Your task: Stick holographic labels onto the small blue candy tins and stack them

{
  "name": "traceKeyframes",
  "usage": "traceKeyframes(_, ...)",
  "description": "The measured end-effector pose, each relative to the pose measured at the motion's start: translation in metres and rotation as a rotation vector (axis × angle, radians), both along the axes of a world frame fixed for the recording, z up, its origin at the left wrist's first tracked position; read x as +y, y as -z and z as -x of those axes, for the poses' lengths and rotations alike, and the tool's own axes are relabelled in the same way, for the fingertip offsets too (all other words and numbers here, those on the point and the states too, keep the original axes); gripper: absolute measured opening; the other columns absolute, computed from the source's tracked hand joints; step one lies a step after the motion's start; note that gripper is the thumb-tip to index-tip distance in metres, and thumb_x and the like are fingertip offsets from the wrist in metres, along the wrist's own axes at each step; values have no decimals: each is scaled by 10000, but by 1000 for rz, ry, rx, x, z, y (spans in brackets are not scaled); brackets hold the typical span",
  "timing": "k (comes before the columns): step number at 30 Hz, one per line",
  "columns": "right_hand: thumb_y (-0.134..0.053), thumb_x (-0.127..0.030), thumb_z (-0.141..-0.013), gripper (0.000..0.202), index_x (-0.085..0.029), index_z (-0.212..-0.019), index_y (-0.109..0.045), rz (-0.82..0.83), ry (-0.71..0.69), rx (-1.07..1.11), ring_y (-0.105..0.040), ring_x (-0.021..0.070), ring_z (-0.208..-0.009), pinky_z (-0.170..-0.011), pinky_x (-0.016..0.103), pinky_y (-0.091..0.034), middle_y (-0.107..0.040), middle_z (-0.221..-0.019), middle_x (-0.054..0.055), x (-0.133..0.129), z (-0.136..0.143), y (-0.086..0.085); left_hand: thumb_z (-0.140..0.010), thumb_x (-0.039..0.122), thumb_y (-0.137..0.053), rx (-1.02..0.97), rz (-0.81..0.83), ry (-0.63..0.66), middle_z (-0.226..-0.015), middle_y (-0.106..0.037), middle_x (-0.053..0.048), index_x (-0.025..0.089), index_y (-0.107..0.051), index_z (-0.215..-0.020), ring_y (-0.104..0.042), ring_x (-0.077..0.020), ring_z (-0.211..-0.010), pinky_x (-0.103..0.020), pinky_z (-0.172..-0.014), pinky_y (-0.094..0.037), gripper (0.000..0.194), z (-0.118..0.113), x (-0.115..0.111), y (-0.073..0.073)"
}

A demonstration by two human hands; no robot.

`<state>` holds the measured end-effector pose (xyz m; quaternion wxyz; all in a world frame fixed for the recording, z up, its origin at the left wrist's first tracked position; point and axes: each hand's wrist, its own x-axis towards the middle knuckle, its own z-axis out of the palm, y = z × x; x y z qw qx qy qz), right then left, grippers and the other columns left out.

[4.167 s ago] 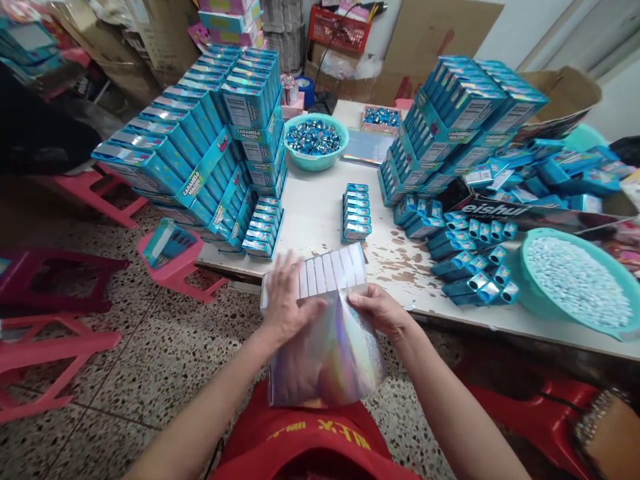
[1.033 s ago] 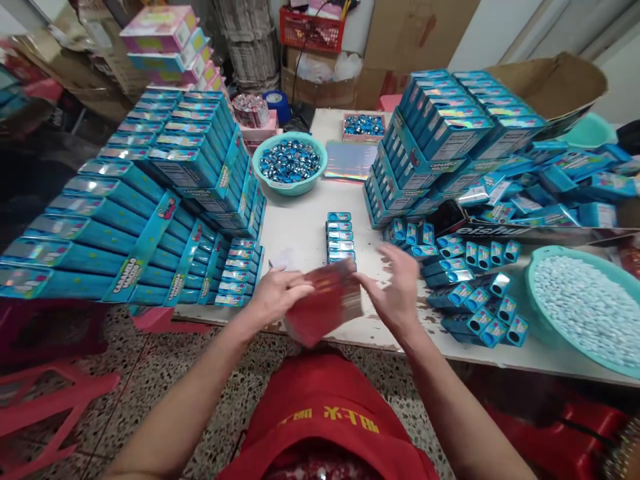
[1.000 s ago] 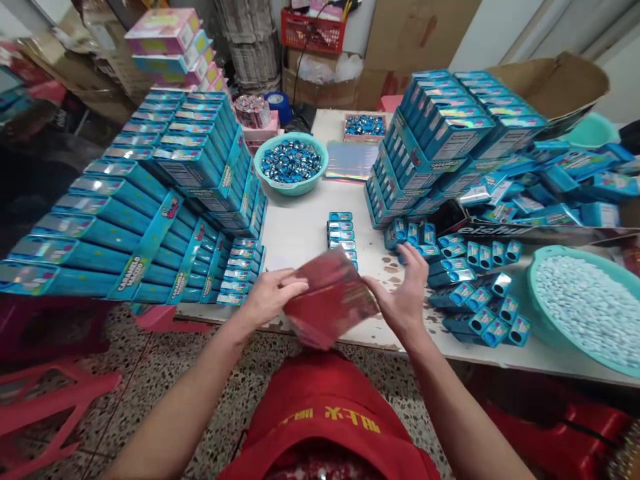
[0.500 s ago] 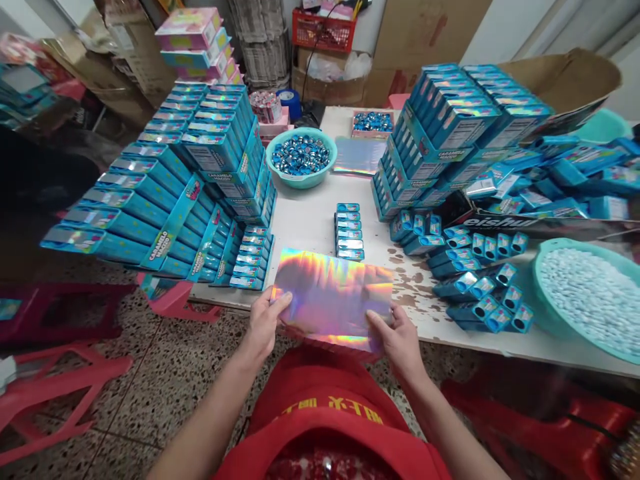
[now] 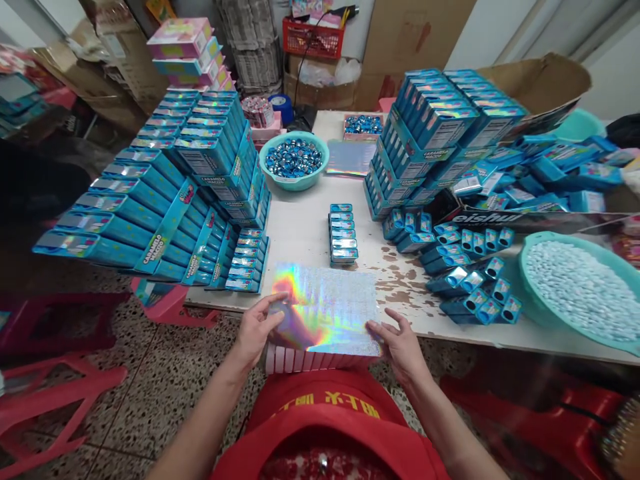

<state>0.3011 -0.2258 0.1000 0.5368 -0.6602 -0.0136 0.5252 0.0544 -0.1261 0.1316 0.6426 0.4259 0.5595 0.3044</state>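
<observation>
1. Head view: left hand [image 5: 254, 331] is pinching the left edge of the iridescent sheet [image 5: 333, 310], forearm slanting inward.
2. Right hand [image 5: 404, 347] is resting its thumb at the right edge, index finger extending apart; grip beneath cannot be told.
3. Iridescent sheet is extending over the white table's [image 5: 297, 230] near edge.

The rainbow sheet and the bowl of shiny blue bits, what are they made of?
The rainbow sheet looks like glossy plastic film, maybe foil-coated: light makes coloured streaks on it. The bowl seems smooth plastic, from its even turquoise colour and rounded rim.
</observation>
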Motion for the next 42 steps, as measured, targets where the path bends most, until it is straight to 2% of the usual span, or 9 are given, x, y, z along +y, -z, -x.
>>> traceKeyframes(9,-760,-462,-592,408,-201,-884,-647,-209,-406,-263,-638,198,-762,-616,280,-514,-680,-832,41,1,-11,-5,-614,356,-727,42,45,104,-824,-688,-45,145,-660,-1045,-600,-133,-676,-220,-618,-464,485,6,1,7)
traceKeyframes(16,-774,-478,-561,629,-200,-1109,-639,-121,-355,-232,-616,179,-630,-573,298,-496,-681,-703,17,9,-12,-3,-595,337,-728,111,61,83,-723,-688,-24,153,-671,-1039,-577,-108,-602,-202,-578,-441,483,9,4,12)
traceKeyframes(21,-731,-544,-576,451,-187,-853,-718,-109,-407,-491,-592,197,-675,-627,336,-489,-653,-719,45,12,-13,0,-659,358,-646,300,-140,134,-835,-687,-32,175,-720,-843,-598,-155,-759,-258,-714,-473,270,9,3,20)
traceKeyframes(24,-678,-567,-638,354,-215,-660,-706,-203,-483,-793,-573,239,-871,-775,379,-466,-629,-887,86,15,-20,-1,-738,402,-569,504,-333,235,-805,-622,-24,203,-722,-758,-570,-164,-790,-285,-767,-461,251,18,4,21)
traceKeyframes(27,-613,-511,-742,298,-230,-663,-675,-315,-655,-831,-547,247,-1007,-876,387,-423,-619,-1046,90,20,-24,-7,-783,395,-543,786,-535,299,-993,-582,-60,220,-716,-733,-516,-226,-994,-355,-892,-408,251,21,6,18)
traceKeyframes(31,-542,-429,-825,213,-248,-779,-644,-372,-839,-744,-587,211,-818,-791,351,-442,-667,-833,53,31,-16,-10,-782,410,-575,919,-711,497,-1344,-446,-91,238,-650,-1054,-307,-316,-1278,-490,-1051,-211,330,-13,9,12)
traceKeyframes(33,-529,-406,-838,205,-244,-766,-632,-435,-865,-796,-575,212,-848,-804,351,-432,-662,-859,57,38,-12,-7,-797,429,-558,799,-710,759,-1260,-537,-80,256,-597,-1133,-414,-281,-1202,-470,-1041,-237,380,-43,10,15)
traceKeyframes(36,-536,-411,-836,231,-232,-724,-630,-431,-908,-881,-562,209,-816,-758,339,-427,-649,-814,57,45,-15,3,-881,365,-421,664,-574,1045,-921,-674,-42,239,-647,-951,-586,-204,-890,-336,-856,-401,268,-80,15,26)
traceKeyframes(42,-638,-378,-775,168,-226,-836,-677,-229,-992,-838,-586,193,-754,-706,308,-430,-656,-758,25,50,-43,31,-889,330,-373,714,-491,1137,-813,-671,-46,212,-644,-865,-600,-190,-769,-251,-660,-375,296,-99,29,52)
